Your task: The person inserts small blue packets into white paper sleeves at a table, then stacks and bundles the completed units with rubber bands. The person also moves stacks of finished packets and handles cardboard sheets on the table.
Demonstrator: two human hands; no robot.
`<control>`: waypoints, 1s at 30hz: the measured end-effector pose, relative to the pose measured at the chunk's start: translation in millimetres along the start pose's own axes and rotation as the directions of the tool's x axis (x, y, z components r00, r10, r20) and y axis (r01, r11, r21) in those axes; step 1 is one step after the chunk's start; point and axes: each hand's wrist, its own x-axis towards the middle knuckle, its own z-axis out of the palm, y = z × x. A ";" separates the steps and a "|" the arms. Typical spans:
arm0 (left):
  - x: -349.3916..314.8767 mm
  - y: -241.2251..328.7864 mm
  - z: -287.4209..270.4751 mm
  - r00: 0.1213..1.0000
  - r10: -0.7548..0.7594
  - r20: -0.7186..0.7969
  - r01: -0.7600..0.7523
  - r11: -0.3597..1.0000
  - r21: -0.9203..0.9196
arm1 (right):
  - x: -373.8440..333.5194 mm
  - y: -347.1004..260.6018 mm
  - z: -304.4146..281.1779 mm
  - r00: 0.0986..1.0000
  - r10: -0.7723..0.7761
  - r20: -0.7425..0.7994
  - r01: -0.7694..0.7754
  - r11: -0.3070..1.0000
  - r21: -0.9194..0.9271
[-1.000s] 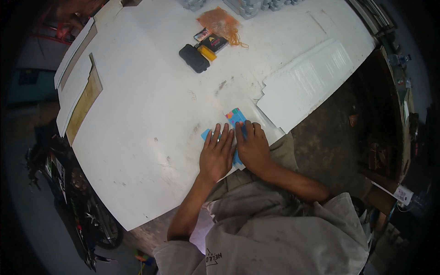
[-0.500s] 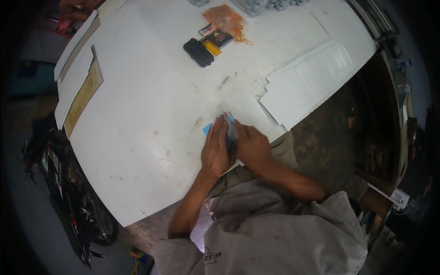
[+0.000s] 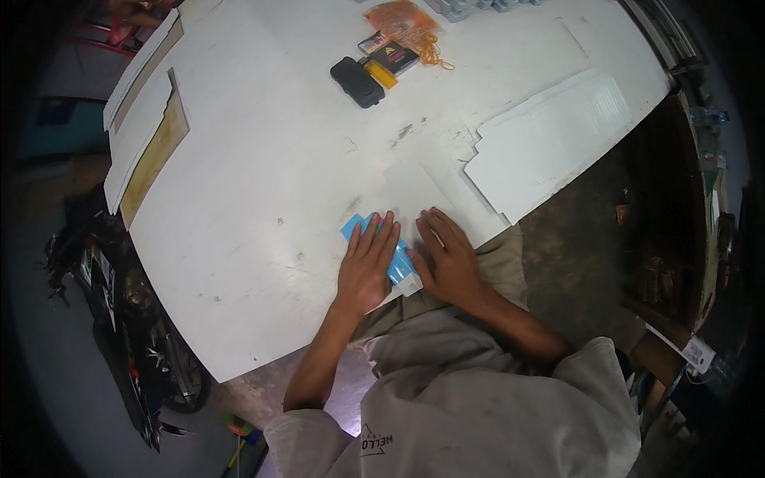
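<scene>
A flat blue piece of printed card or film [image 3: 402,265] with a whitish end lies slantwise near the front edge of the white table. My left hand [image 3: 369,263] presses flat on it, fingers stretched out and covering its middle. My right hand [image 3: 448,259] rests just to its right, fingers extended on the table and thumb at the blue piece's right edge. Whether the piece is folded or layered under my left hand, I cannot tell.
A stack of white die-cut sheets [image 3: 550,143] lies at the right. Farther back are a black case [image 3: 357,82], a yellow lighter-like item [image 3: 381,74], a dark small box [image 3: 393,57] and an orange plastic bag [image 3: 402,22]. Cardboard pieces [image 3: 155,159] lie along the left edge.
My hands have moved apart; the right one has shifted right and opened out. The blue piece, earlier raised between them with a pale part, now lies flat under my left hand.
</scene>
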 end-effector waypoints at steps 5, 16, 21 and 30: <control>-22.1 -13.9 -4.7 0.999 -0.017 0.044 0.015 0.998 0.064 | 2.3 1.0 0.0 0.998 0.064 0.002 -0.063 0.984 -0.165; -0.2 -5.4 4.0 1.000 -0.011 -0.007 0.012 0.994 0.111 | 14.5 18.7 -4.0 0.997 0.078 -0.001 -0.078 0.997 -0.011; 16.0 -0.1 16.6 0.994 -0.052 -0.096 0.047 0.998 -0.048 | 29.0 13.9 -1.6 0.992 -0.074 -0.106 0.048 0.972 -0.229; 48.9 6.7 5.7 0.971 0.155 0.184 -0.181 0.974 0.136 | 23.9 10.7 -39.2 0.939 0.344 0.018 -0.340 0.934 -0.110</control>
